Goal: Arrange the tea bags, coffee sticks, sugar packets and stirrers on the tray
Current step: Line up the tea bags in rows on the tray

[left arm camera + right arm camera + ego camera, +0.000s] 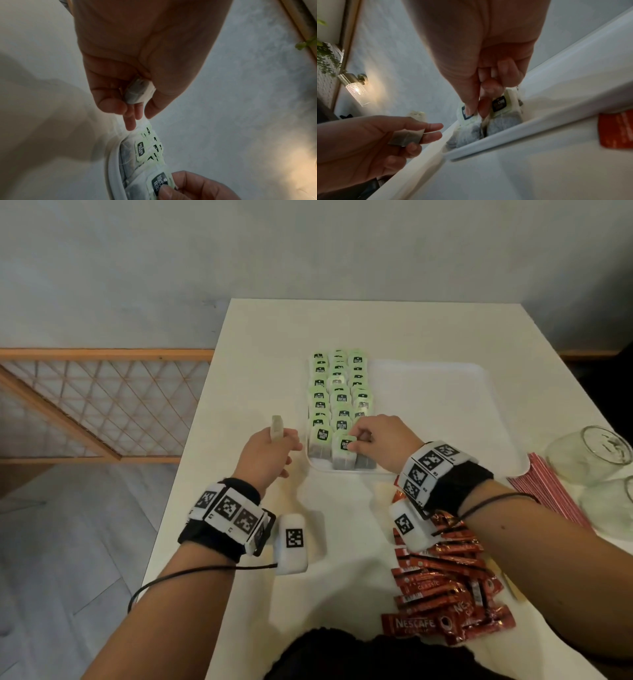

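A white tray (pixel 445 405) lies on the white table, its left side filled with rows of green-tagged tea bags (pixel 337 392). My right hand (pixel 373 440) reaches over the tray's near left corner and pinches the front tea bag (pixel 344 451) by its tag; the right wrist view shows my thumb and fingers on that tea bag (pixel 503 117). My left hand (pixel 270 453) hovers just left of the tray and grips another tea bag (pixel 276 426), which sticks up from the fist. In the left wrist view this held tea bag (pixel 139 93) sits between thumb and fingers.
A pile of red coffee sticks (pixel 445 587) lies near the table's front right, partly under my right forearm. Red-striped stirrers (pixel 548 494) and clear glass jars (pixel 589 453) stand at the right edge. A wooden lattice fence (pixel 102 405) runs left of the table.
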A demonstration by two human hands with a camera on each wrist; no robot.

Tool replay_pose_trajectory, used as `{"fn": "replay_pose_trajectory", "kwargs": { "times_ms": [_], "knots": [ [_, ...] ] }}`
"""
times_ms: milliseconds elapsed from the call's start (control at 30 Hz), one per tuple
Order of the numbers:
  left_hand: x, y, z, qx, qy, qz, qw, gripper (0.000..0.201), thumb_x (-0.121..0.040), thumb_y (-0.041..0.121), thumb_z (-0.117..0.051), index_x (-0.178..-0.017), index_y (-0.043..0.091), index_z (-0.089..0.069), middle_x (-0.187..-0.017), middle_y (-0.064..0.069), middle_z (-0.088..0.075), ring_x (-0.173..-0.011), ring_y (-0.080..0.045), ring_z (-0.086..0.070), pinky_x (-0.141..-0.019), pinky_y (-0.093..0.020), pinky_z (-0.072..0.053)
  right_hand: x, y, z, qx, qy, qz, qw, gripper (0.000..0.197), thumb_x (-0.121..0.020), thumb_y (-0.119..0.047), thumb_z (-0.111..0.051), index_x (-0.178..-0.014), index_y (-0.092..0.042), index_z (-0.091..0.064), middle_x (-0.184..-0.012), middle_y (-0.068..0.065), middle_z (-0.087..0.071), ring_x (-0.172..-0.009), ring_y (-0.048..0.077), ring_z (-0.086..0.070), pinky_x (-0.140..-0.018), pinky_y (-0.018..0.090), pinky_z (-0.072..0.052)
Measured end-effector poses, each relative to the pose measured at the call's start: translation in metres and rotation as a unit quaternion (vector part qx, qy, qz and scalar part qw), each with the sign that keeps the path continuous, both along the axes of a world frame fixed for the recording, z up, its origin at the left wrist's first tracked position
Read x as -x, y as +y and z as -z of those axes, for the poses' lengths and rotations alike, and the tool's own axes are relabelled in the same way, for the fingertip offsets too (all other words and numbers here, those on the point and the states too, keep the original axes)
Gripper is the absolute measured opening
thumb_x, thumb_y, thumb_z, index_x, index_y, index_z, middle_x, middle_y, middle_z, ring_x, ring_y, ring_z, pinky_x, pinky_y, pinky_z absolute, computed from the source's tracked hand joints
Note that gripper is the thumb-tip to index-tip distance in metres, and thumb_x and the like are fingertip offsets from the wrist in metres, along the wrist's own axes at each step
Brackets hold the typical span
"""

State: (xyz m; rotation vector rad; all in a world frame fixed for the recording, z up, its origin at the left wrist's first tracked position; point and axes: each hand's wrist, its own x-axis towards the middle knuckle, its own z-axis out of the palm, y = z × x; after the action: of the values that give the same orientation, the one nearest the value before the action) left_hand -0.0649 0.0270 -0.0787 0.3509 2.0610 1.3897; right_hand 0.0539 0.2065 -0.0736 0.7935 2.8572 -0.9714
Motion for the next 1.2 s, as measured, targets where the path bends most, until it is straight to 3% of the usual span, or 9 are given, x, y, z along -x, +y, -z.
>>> {"fn": "replay_pose_trajectory", "kwargs": {
  "times_ms": [167,367,500,600,733,833,933,1000,1200],
  "knots": [
    [-0.005,0.004,-0.001,0.008,0.005,0.021,1.000,0.022,-0.095,0.016,-0.050,-0.112,0.016,-0.064,-0.099,0.001,-0.072,-0.072,-0.015,-0.054,-0.059,-0.027,-0.047,-0.001,0.001,0.003,0.012,0.005,0.004,1.000,0.024,-0.087,-0.026,-0.071,-0.108,-0.015,-0.066,-0.093,0.000,-0.066,-0.085,0.014,-0.060,-0.078,0.023,-0.047],
    [-0.023,0.013,-0.014,-0.008,-0.032,0.138,0.990,0.019,-0.094,0.012,-0.055,-0.108,0.016,-0.066,-0.084,-0.001,-0.075,-0.054,-0.010,-0.044,-0.050,-0.021,-0.038,-0.008,0.000,-0.015,0.086,0.119,-0.005,0.989,0.028,-0.088,-0.027,-0.069,-0.115,-0.026,-0.062,-0.096,-0.007,-0.061,-0.057,-0.011,-0.049,-0.065,0.016,-0.036],
    [-0.035,0.020,-0.023,-0.017,-0.034,0.225,0.974,0.014,-0.093,0.012,-0.058,-0.101,0.015,-0.068,-0.095,-0.007,-0.076,-0.054,-0.010,-0.045,-0.051,-0.020,-0.037,-0.010,-0.009,-0.032,0.163,0.122,-0.046,0.978,0.022,-0.089,-0.029,-0.068,-0.110,-0.022,-0.066,-0.098,-0.001,-0.065,-0.053,-0.004,-0.048,-0.064,0.011,-0.041],
    [-0.041,0.023,-0.026,-0.017,-0.017,0.254,0.967,0.013,-0.096,0.013,-0.055,-0.097,0.019,-0.067,-0.094,-0.002,-0.075,-0.060,-0.009,-0.053,-0.056,-0.019,-0.042,-0.013,-0.012,-0.038,0.147,0.118,-0.040,0.981,0.013,-0.089,-0.029,-0.068,-0.092,-0.017,-0.068,-0.090,0.006,-0.069,-0.064,0.007,-0.057,-0.071,0.023,-0.049],
    [-0.044,0.030,-0.022,0.041,0.164,0.159,0.973,0.027,-0.088,0.020,-0.067,-0.113,0.015,-0.058,-0.103,0.002,-0.062,-0.090,-0.017,-0.059,-0.076,-0.027,-0.046,-0.018,-0.009,-0.040,0.088,0.114,0.014,0.989,0.016,-0.090,-0.029,-0.066,-0.085,-0.014,-0.063,-0.078,-0.003,-0.066,-0.069,0.012,-0.061,-0.064,0.021,-0.044],
    [-0.054,0.034,-0.024,-0.009,0.254,0.063,0.965,0.047,-0.075,0.030,-0.081,-0.110,0.023,-0.051,-0.100,0.005,-0.054,-0.086,-0.014,-0.055,-0.075,-0.027,-0.046,-0.021,-0.010,-0.042,0.069,0.118,0.054,0.989,0.022,-0.090,-0.031,-0.065,-0.083,-0.011,-0.060,-0.067,-0.005,-0.064,-0.065,0.008,-0.064,-0.060,0.019,-0.043],
    [-0.066,0.040,-0.023,-0.017,0.247,0.098,0.964,0.046,-0.072,0.036,-0.082,-0.100,0.023,-0.049,-0.088,0.003,-0.057,-0.074,-0.015,-0.056,-0.068,-0.033,-0.048,-0.020,-0.016,-0.043,0.081,0.126,0.068,0.986,0.025,-0.090,-0.032,-0.064,-0.081,-0.010,-0.056,-0.065,-0.005,-0.063,-0.052,-0.005,-0.057,-0.051,0.014,-0.039],
    [-0.069,0.042,-0.019,-0.022,0.241,0.095,0.966,0.038,-0.076,0.032,-0.080,-0.097,0.022,-0.050,-0.087,0.002,-0.060,-0.072,-0.016,-0.059,-0.069,-0.037,-0.052,-0.018,-0.020,-0.042,0.084,0.126,0.072,0.986,0.025,-0.091,-0.030,-0.063,-0.075,-0.014,-0.051,-0.065,-0.006,-0.059,-0.053,-0.001,-0.055,-0.050,0.015,-0.038],
    [-0.060,0.035,-0.014,-0.049,0.262,0.096,0.959,0.019,-0.086,0.026,-0.073,-0.091,0.018,-0.057,-0.083,0.006,-0.061,-0.067,-0.011,-0.058,-0.062,-0.016,-0.045,-0.020,-0.022,-0.040,0.080,0.106,0.027,0.991,0.031,-0.094,-0.036,-0.058,-0.085,-0.007,-0.059,-0.070,-0.003,-0.058,-0.063,0.012,-0.050,-0.060,0.027,-0.039]
  ]
}}
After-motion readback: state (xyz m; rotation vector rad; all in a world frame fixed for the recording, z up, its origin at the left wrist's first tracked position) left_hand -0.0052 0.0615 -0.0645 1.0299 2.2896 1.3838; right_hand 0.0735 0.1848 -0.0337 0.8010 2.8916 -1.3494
